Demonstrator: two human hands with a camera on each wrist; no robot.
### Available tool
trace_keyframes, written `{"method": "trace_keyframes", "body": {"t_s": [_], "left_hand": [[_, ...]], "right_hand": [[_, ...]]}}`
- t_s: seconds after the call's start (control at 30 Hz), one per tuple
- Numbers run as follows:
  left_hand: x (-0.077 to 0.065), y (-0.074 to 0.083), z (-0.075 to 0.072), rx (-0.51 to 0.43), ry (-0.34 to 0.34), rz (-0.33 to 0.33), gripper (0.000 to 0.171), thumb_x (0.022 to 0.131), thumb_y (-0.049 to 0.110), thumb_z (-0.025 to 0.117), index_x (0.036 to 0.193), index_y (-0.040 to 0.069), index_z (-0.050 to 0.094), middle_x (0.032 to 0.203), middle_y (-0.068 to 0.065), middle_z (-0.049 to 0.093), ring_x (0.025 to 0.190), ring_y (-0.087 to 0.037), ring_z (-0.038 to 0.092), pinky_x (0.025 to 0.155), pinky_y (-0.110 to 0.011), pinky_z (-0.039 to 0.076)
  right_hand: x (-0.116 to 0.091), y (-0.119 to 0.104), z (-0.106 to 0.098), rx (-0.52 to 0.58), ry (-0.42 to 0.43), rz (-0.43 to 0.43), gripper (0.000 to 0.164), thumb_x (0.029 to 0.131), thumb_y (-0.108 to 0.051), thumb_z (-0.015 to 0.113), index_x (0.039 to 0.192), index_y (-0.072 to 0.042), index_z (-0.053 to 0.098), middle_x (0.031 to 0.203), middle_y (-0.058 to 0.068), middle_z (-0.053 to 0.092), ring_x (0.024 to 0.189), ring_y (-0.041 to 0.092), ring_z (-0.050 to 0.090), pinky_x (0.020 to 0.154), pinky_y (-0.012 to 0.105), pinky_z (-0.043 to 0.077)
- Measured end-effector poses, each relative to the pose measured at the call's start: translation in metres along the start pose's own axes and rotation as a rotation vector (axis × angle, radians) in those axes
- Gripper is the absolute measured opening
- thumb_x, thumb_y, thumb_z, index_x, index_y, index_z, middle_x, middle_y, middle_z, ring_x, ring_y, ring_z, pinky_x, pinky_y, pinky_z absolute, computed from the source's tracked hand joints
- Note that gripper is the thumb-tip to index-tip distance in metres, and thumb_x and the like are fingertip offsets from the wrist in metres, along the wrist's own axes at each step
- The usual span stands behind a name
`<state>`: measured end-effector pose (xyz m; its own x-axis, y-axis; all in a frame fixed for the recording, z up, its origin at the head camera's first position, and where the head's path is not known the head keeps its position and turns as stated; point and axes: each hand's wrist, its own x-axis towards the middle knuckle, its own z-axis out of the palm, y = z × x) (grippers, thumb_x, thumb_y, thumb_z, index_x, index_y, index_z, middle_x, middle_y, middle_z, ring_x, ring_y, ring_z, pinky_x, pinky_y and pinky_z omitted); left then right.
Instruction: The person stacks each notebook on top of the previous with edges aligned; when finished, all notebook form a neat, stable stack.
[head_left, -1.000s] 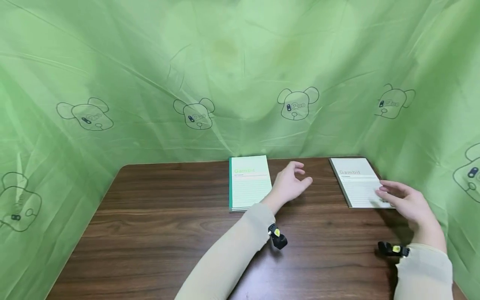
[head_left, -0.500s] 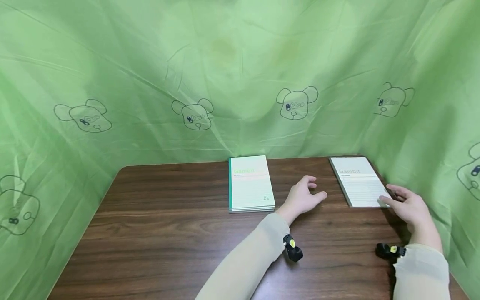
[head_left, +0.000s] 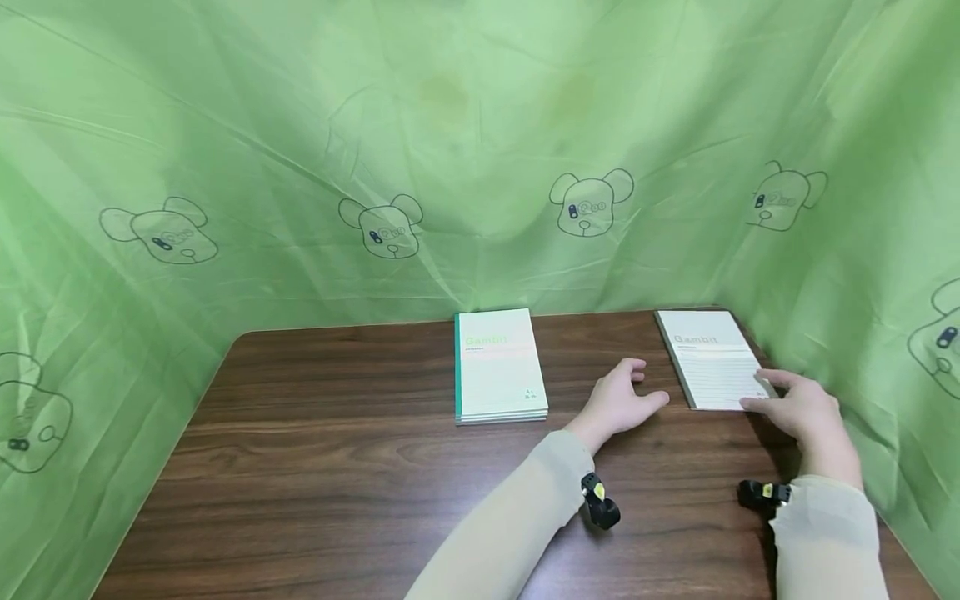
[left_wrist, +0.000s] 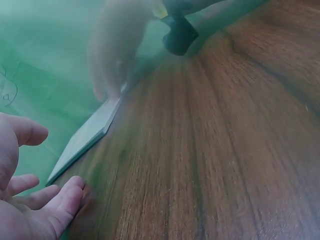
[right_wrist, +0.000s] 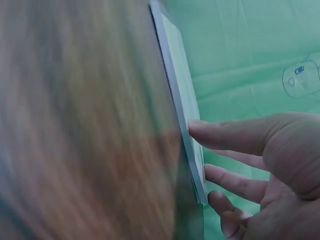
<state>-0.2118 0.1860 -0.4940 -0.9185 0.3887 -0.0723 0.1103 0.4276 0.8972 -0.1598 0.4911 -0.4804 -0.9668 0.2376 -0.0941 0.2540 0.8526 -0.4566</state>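
Near the table's far right corner lies a notebook (head_left: 708, 354) with a grey spine and "Gambit" on its pale cover. My right hand (head_left: 806, 412) is at its near right corner. In the right wrist view the thumb (right_wrist: 220, 134) touches the cover near the edge of the grey notebook (right_wrist: 175, 75), and the other fingers lie along its side. My left hand (head_left: 618, 400) hovers left of this notebook, fingers spread and loosely bent, holding nothing. Further left, a stack of green-spined Gambit notebooks (head_left: 498, 367) lies flat at the back edge.
The brown wooden table (head_left: 315, 467) has green curtains (head_left: 480, 150) with bear-head drawings hanging behind it and at both sides. The right curtain hangs close beside my right hand. A small black camera is strapped to each wrist.
My left hand has moved right and slightly nearer, away from the green stack. My right hand drew back a little, then shifted left onto the grey notebook's corner. The notebooks stay in place.
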Motion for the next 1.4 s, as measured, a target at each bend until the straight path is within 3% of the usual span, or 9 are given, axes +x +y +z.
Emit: {"method": "trace_keyframes", "body": {"t_s": [0.33, 0.57, 0.7, 0.8, 0.97, 1.03, 1.23, 1.4], "left_hand": [[-0.003, 0.008, -0.001, 0.053, 0.032, -0.037, 0.059, 0.095, 0.035, 0.08, 0.149, 0.018, 0.062, 0.137, -0.001, 0.071, 0.116, -0.009, 0.065, 0.099, -0.026, 0.052], [-0.004, 0.012, -0.003, -0.025, 0.062, -0.106, 0.061, 0.091, 0.029, 0.081, 0.148, 0.017, 0.062, 0.144, -0.001, 0.068, 0.117, -0.01, 0.063, 0.097, -0.027, 0.052], [-0.002, 0.009, -0.003, -0.082, 0.103, -0.128, 0.058, 0.088, 0.025, 0.083, 0.143, 0.017, 0.065, 0.144, -0.004, 0.069, 0.124, -0.013, 0.063, 0.101, -0.028, 0.051], [-0.002, 0.008, -0.005, -0.119, 0.134, -0.141, 0.057, 0.086, 0.022, 0.085, 0.14, 0.017, 0.066, 0.14, -0.007, 0.069, 0.123, -0.016, 0.063, 0.101, -0.03, 0.051], [-0.003, 0.005, -0.007, -0.179, 0.193, -0.166, 0.054, 0.085, 0.012, 0.084, 0.136, 0.014, 0.068, 0.133, -0.006, 0.063, 0.123, -0.019, 0.059, 0.105, -0.032, 0.048], [-0.003, 0.004, -0.008, -0.218, 0.224, -0.176, 0.051, 0.084, 0.005, 0.081, 0.133, 0.012, 0.069, 0.129, -0.004, 0.061, 0.12, -0.018, 0.057, 0.106, -0.031, 0.047], [-0.004, 0.001, -0.015, -0.268, 0.298, -0.172, 0.043, 0.081, -0.01, 0.066, 0.119, 0.01, 0.072, 0.11, -0.004, 0.065, 0.103, -0.014, 0.054, 0.096, -0.031, 0.049], [-0.007, 0.002, -0.02, -0.324, 0.251, -0.158, 0.04, 0.082, -0.013, 0.059, 0.111, 0.01, 0.076, 0.098, 0.0, 0.065, 0.082, -0.014, 0.06, 0.079, -0.032, 0.056]], "right_hand": [[0.007, -0.021, 0.011, 0.025, -0.065, -0.032, 0.084, 0.093, -0.042, 0.086, 0.153, 0.006, 0.052, 0.145, 0.046, 0.051, 0.125, 0.066, 0.053, 0.101, 0.073, 0.043], [0.009, -0.047, 0.02, 0.024, -0.103, -0.09, 0.084, 0.09, -0.042, 0.09, 0.151, 0.006, 0.056, 0.147, 0.043, 0.053, 0.129, 0.063, 0.054, 0.103, 0.073, 0.044], [0.007, -0.063, 0.023, 0.043, -0.116, -0.092, 0.08, 0.094, -0.044, 0.085, 0.15, 0.006, 0.056, 0.147, 0.042, 0.054, 0.131, 0.063, 0.053, 0.104, 0.073, 0.044], [0.004, -0.07, 0.024, 0.104, -0.11, -0.065, 0.077, 0.099, -0.044, 0.08, 0.151, 0.007, 0.055, 0.141, 0.039, 0.06, 0.127, 0.058, 0.057, 0.1, 0.066, 0.048], [0.003, -0.072, 0.029, 0.25, -0.147, -0.011, 0.076, 0.102, -0.039, 0.079, 0.154, 0.009, 0.052, 0.135, 0.036, 0.064, 0.117, 0.041, 0.063, 0.085, 0.034, 0.051], [0.003, -0.072, 0.031, 0.283, -0.168, -0.002, 0.076, 0.103, -0.039, 0.078, 0.155, 0.009, 0.051, 0.135, 0.034, 0.065, 0.113, 0.033, 0.062, 0.08, 0.027, 0.05], [0.003, -0.074, 0.033, 0.293, -0.191, -0.032, 0.075, 0.104, -0.042, 0.075, 0.154, 0.009, 0.052, 0.131, 0.027, 0.067, 0.101, 0.018, 0.058, 0.075, 0.025, 0.049], [0.003, -0.075, 0.034, 0.325, -0.196, -0.062, 0.071, 0.105, -0.039, 0.074, 0.152, 0.01, 0.054, 0.12, 0.021, 0.069, 0.092, 0.016, 0.057, 0.072, 0.028, 0.05]]}}
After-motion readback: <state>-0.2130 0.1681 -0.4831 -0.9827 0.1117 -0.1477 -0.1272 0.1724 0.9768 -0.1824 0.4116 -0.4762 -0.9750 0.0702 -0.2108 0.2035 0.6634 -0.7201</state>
